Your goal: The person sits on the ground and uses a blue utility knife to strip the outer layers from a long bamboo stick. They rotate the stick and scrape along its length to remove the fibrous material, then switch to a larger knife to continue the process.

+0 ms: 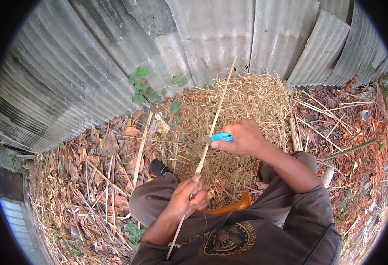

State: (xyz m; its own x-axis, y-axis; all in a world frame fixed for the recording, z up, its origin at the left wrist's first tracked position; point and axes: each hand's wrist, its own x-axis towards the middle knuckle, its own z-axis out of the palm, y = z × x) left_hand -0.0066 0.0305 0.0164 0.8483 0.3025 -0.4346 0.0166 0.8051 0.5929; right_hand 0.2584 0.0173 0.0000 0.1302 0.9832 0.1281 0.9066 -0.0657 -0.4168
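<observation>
pale strip (221,103) of wood-like material slants across the middle of the view, its lower end over the person's dark shirt (269,238) and its upper end reaching toward the grey corrugated sheets (220,37). the left hand (187,196) is closed around its lower part, fingers curled in a fist. the right hand (243,138) is closed too, gripping a blue-handled knife (222,137) whose short blade lies at the strip, above the left hand. below the hands' work lies a bed of dry straw (258,99), with brown leaves (107,150) to the left and an orange object (237,203) between the person's bent legs.
</observation>
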